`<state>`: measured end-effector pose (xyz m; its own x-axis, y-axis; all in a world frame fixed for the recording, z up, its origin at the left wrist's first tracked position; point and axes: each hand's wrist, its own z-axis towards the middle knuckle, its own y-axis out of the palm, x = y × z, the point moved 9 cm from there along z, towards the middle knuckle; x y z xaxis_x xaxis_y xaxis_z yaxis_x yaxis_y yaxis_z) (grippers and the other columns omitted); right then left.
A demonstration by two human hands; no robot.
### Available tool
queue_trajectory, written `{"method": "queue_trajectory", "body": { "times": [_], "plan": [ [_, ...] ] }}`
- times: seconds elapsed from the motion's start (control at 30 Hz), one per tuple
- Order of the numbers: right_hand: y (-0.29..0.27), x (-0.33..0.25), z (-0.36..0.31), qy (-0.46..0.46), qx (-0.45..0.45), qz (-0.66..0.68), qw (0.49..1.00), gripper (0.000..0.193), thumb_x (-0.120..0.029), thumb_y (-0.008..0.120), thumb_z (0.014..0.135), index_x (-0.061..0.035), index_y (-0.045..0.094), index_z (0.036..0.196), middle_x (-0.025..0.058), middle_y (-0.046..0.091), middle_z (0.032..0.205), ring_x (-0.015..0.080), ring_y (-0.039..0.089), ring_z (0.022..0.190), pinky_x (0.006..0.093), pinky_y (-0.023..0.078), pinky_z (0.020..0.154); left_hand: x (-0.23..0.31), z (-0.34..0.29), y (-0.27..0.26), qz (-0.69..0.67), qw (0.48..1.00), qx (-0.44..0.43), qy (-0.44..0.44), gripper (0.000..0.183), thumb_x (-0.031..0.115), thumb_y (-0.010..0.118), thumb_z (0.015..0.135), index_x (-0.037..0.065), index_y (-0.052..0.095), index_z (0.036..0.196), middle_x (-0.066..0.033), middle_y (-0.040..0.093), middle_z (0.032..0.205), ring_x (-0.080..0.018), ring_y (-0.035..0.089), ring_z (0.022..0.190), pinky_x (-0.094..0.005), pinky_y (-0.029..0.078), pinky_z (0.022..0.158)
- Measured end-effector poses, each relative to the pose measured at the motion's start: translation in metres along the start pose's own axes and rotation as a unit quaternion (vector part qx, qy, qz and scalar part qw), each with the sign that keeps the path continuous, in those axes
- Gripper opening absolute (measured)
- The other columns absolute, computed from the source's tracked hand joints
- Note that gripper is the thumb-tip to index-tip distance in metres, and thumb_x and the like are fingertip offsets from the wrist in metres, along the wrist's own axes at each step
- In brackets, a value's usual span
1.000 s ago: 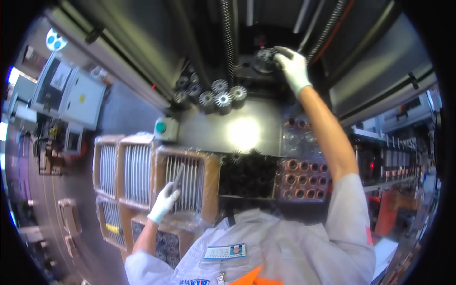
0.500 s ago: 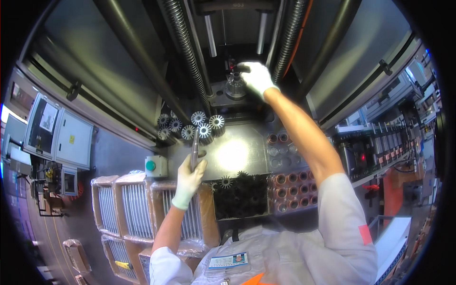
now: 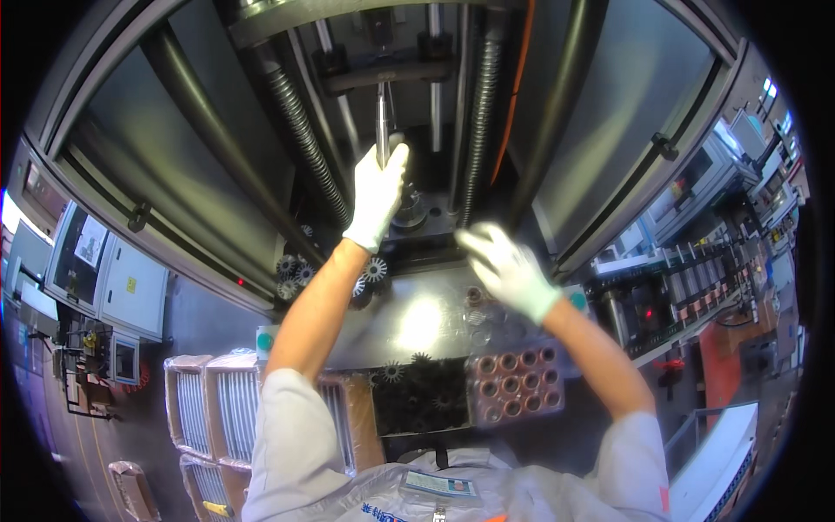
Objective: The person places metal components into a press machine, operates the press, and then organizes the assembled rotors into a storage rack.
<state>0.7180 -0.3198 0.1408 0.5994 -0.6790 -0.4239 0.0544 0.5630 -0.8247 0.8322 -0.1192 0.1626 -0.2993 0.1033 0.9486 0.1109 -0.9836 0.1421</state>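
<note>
My left hand [image 3: 379,193], in a white glove, grips a slim metal shaft [image 3: 381,130] and holds it upright inside the press. The shaft's top reaches the dark crosspiece [image 3: 344,83]; whether they touch I cannot tell. Below and partly behind that hand stands a round metal fixture [image 3: 408,214] on the press bed. My right hand [image 3: 509,271], also gloved, hovers over the right side of the metal worktable [image 3: 409,300]. Motion smears its fingers, so any hold is unclear. Slotted metal cores [image 3: 375,269] stand near my left forearm, which hides some of them.
A clear tray [image 3: 544,416] of copper-coloured rings lies at the near right, beside a black box [image 3: 422,422] of star-shaped dark parts. Cartons [image 3: 209,396] of metal rods stand at the left. Green buttons [image 3: 264,341] flank the worktable. Dark columns [image 3: 209,139] frame the press.
My left hand has carried the shaft forward and up from above the table into the press. My right hand has drawn back from the fixture towards the table's right side. The view has shifted.
</note>
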Motion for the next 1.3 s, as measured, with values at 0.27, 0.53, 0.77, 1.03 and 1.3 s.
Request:
{"method": "queue_trajectory", "body": {
  "times": [0.27,0.53,0.77,1.03,1.3],
  "plan": [
    [-0.069,0.080,-0.221,0.248,-0.068,-0.004,0.966,0.029,-0.014,0.064,0.091,-0.0081,0.067,0.119,0.0198,0.062,0.113,0.0397,0.063,0.101,0.0449,0.052,0.087,0.022,0.106,-0.025,0.137,0.969,0.001,0.205,0.032,0.020,0.059,0.097,0.007,0.055,0.068,0.0023,0.048,0.054,-0.0115,0.045,0.044,-0.0300,0.038,0.043],
    [-0.085,0.125,-0.280,0.323,0.021,0.072,0.944,0.035,-0.011,0.062,0.093,0.0040,0.063,0.124,0.0165,0.071,0.112,0.0220,0.068,0.107,0.0343,0.051,0.094,0.059,0.075,0.017,0.186,0.964,-0.020,0.186,0.047,0.028,0.056,0.098,-0.002,0.064,0.062,-0.0037,0.056,0.052,-0.0164,0.053,0.047,-0.0313,0.045,0.053],
    [-0.114,0.095,-0.174,0.185,0.170,-0.033,0.967,0.040,-0.001,0.058,0.093,0.0037,0.056,0.133,0.0225,0.062,0.129,0.0341,0.058,0.124,0.0388,0.045,0.106,0.064,-0.124,0.016,0.186,0.963,0.006,0.197,0.057,0.006,0.060,0.097,0.002,0.039,0.150,-0.0091,0.062,0.127,-0.0145,0.061,0.101,-0.0289,0.050,0.090],
    [-0.022,0.184,-0.212,0.122,-0.075,-0.077,0.987,0.037,-0.009,0.049,0.090,-0.0049,0.061,0.124,0.0212,0.064,0.125,0.0375,0.063,0.113,0.0452,0.050,0.097,-0.024,-0.358,0.120,0.174,0.926,-0.277,-0.186,0.032,0.017,0.066,0.096,0.001,0.066,0.124,-0.0066,0.075,0.097,-0.0104,0.068,0.089,-0.0279,0.055,0.081],
    [-0.169,0.078,-0.313,-0.010,0.144,0.179,0.973,0.029,-0.004,0.061,0.091,0.0000,0.066,0.119,0.0211,0.068,0.115,0.0380,0.064,0.107,0.0398,0.052,0.093,-0.069,-0.501,0.327,0.194,0.867,-0.444,-0.115,0.043,0.026,0.058,0.097,0.003,0.058,0.134,-0.0129,0.071,0.112,-0.0187,0.069,0.103,-0.0326,0.053,0.092]
  ]
}}
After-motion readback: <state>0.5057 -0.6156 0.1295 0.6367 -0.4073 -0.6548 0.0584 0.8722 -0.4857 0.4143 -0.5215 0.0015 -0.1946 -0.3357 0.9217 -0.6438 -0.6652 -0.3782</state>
